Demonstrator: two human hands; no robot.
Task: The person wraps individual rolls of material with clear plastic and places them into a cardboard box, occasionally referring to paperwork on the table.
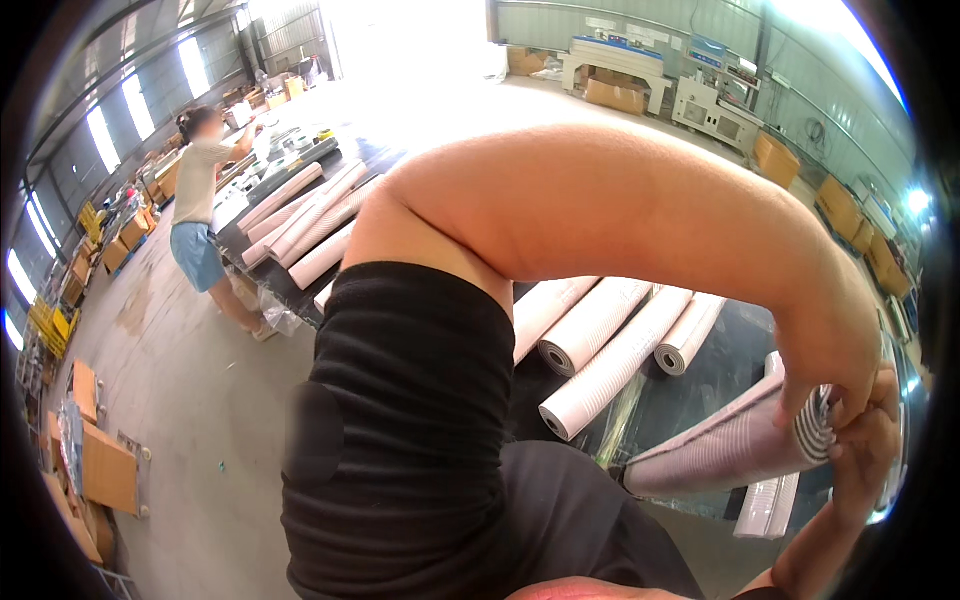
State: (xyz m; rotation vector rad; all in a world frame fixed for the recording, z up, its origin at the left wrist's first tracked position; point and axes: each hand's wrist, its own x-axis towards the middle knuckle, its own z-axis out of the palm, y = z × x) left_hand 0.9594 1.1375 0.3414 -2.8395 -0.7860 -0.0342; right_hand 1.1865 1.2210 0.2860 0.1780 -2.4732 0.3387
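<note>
Fingers of our left hand (832, 335) grip the end rim of a pale ribbed roll (715, 455) at lower right, where our right hand (868, 435) meets it, its hold unclear to us. From upper left to centre, other rolls (612, 365) lie already wound on the dark worktop (725, 395); ours looks wound too, though whether its end needs finishing we cannot tell.

Harsh daylight burns the doorway (410, 45) and left windows (138, 107) white; a small light (918, 201) flares at right. Fisheye distortion bends the green wall (835, 110) toward black corners; a blurred patch marks the black sleeve (420, 380).
</note>
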